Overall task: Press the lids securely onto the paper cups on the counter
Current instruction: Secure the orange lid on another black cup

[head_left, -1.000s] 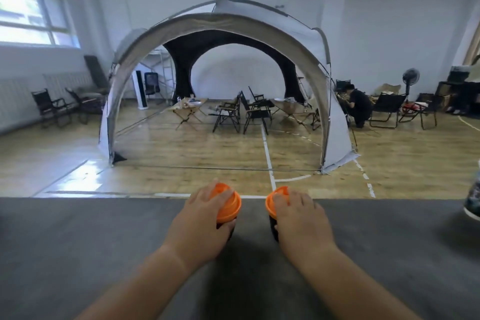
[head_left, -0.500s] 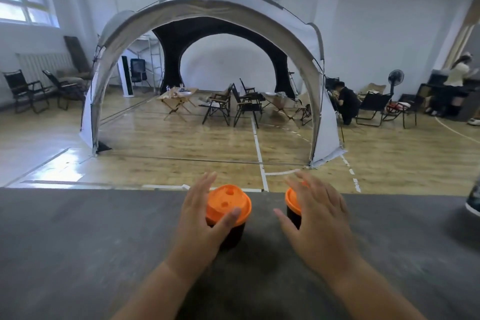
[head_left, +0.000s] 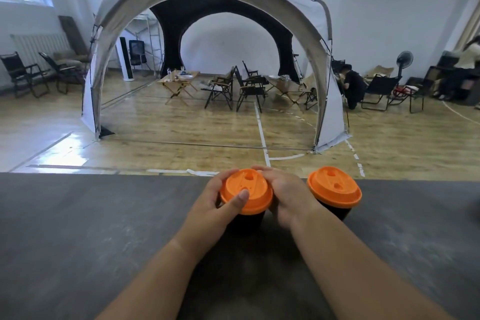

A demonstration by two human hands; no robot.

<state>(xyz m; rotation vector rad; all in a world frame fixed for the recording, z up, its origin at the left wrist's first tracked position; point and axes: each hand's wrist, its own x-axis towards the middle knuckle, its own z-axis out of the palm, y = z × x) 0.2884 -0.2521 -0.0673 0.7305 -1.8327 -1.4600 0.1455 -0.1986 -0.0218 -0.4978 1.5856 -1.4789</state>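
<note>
Here, in the head view, a black paper cup stands near the far edge of a dark grey counter, its orange plastic lid seemingly mid-press. A second black paper cup, further right along that edge, wears a second orange lid, untouched; its seal is unclear. The left hand curls round the first lid's rim, thumb on top; the right hand grips the opposite side.

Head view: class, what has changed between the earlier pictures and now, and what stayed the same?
The right hand left the right cup and joined the left hand gripping the left cup's lid. Both cups stayed upright on the counter, lids on.
</note>
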